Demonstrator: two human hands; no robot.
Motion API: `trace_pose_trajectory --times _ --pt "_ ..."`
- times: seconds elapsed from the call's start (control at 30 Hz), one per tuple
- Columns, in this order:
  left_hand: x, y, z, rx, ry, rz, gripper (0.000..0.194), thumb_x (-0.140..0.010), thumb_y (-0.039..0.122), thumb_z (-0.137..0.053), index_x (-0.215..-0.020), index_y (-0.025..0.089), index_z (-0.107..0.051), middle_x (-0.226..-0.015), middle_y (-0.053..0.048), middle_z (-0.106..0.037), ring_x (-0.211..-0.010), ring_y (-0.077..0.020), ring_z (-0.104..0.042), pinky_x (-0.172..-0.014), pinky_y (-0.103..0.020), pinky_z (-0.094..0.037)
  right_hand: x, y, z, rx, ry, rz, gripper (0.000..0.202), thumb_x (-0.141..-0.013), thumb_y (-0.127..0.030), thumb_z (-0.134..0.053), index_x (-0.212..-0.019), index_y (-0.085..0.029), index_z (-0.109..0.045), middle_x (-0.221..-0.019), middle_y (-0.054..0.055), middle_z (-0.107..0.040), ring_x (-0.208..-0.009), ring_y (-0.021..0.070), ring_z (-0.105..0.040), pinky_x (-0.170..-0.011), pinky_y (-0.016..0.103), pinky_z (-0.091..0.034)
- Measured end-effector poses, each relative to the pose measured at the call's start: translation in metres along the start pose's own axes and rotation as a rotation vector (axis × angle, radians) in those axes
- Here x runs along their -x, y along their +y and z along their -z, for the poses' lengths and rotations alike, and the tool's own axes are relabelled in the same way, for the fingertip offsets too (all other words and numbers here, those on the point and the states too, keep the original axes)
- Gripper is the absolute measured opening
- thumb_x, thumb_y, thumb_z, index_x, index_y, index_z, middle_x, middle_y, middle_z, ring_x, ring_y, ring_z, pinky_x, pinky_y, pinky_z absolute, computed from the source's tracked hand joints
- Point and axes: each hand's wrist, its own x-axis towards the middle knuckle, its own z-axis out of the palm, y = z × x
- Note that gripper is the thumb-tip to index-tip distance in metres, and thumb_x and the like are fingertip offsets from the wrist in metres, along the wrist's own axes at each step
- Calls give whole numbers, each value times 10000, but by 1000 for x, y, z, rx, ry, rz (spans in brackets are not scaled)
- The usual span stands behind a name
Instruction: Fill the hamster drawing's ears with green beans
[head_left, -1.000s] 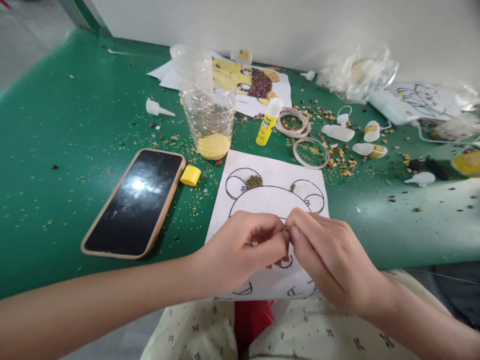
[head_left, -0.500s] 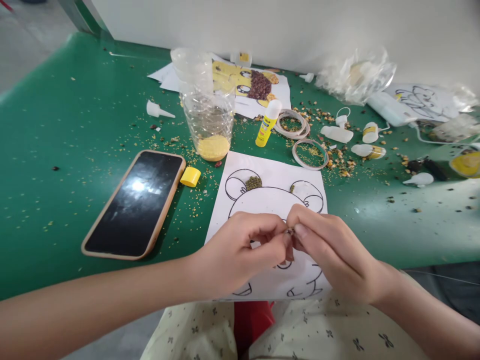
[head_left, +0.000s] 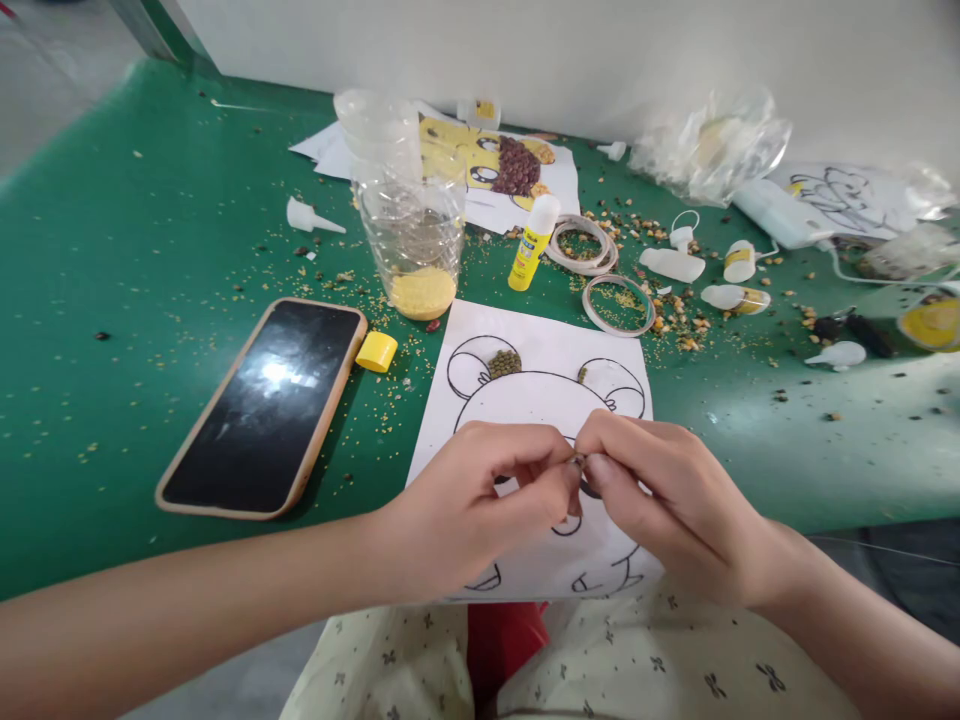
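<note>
My left hand (head_left: 487, 500) and my right hand (head_left: 675, 500) meet fingertip to fingertip above a white sheet (head_left: 517, 320) with a black outline drawing of a bear's head. Both are closed in a pinch. Small greenish-brown beans (head_left: 578, 460) show where the fingertips touch, mostly covered by them. On the sheet, a cluster of green mung beans (head_left: 505, 364) fills part of the left ear. A few more lie at the inner edge of the right ear (head_left: 615, 378), which has a whitish, glossy patch. My hands hide much of the bear's face.
Left of the sheet lie a phone (head_left: 262, 405) and a yellow cap (head_left: 376, 352). Behind stand a cut plastic bottle with yellow grains (head_left: 424, 293) and a glue stick (head_left: 534, 243). Tape rolls (head_left: 619, 305), small glue bottles (head_left: 673, 264) and scattered seeds (head_left: 679, 325) lie to the right.
The view has shifted slightly. My right fingertips have moved a little against the left ones; both hands stay pinched together over the sheet.
</note>
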Motion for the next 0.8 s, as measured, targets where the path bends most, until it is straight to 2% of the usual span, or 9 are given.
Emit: trace_pose_trajectory --times 0.17,0.43,0.63,0.8 --pt "-1 1 1 -52 -3 -42 219 -881 209 -385 -706 165 -508 -697 23 -535 -678 -89 -493 -613 -197 -398 -1 2 1 -107 -22 -33 180 -874 -110 -315 -723 -197 -360 -587 -47 -429 -512 73 -344 -486 201 -319" --pt "-1 4 -1 -22 -4 -24 243 -892 238 -372 -700 161 -500 -677 19 -520 -648 -91 -477 -589 -210 -397 0 5 -2 -111 -12 6 161 -893 -138 -302 -762 -197 -375 -630 -35 -447 -560 88 -388 -536 222 -337" --pt "-2 1 -1 -3 27 -13 245 -898 239 -384 -697 160 -501 -669 24 -520 -649 -88 -491 -591 -204 -400 0 5 -2 -27 -14 -18 154 -890 -148 -318 -754 -202 -366 -623 -35 -456 -535 89 -371 -504 226 -318" --pt "-4 1 -1 -8 89 -21 235 -898 236 -396 -726 155 -535 -673 23 -541 -637 -83 -508 -586 -200 -410 -1 6 -5 47 105 -10 97 -884 -142 -380 -808 -196 -407 -679 -24 -524 -597 88 -459 -543 212 -381"
